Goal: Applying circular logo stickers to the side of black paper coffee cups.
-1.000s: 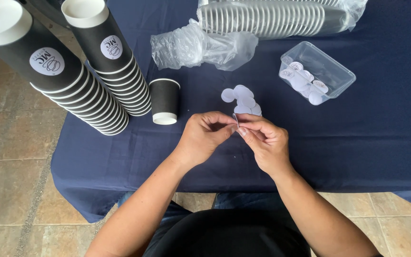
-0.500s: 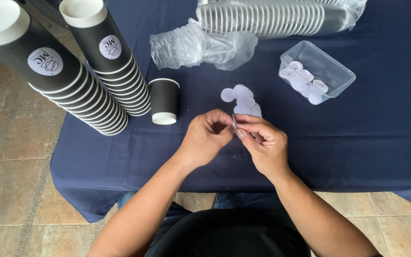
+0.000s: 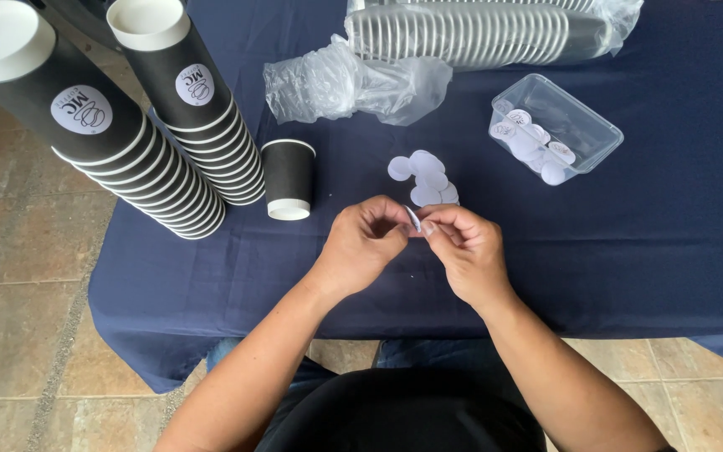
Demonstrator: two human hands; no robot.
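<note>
My left hand (image 3: 366, 244) and my right hand (image 3: 466, 251) meet over the dark blue tablecloth (image 3: 646, 251), fingertips pinching a small white round sticker (image 3: 413, 219) between them, seen almost edge-on. Just beyond the fingers lies a little pile of white round stickers (image 3: 424, 177). A single black paper cup (image 3: 288, 178) stands upside down to the left of my left hand.
Two tall stacks of black cups with round white labels (image 3: 110, 142) (image 3: 202, 105) lean at the table's left corner. A clear plastic tub (image 3: 583, 125) holds more stickers at the right. Crumpled clear wrap (image 3: 345, 84) and a sleeved row of cups (image 3: 470, 33) lie at the back.
The hands have stayed together at the same spot, fingers working slightly on the sticker. Nothing else on the table has moved.
</note>
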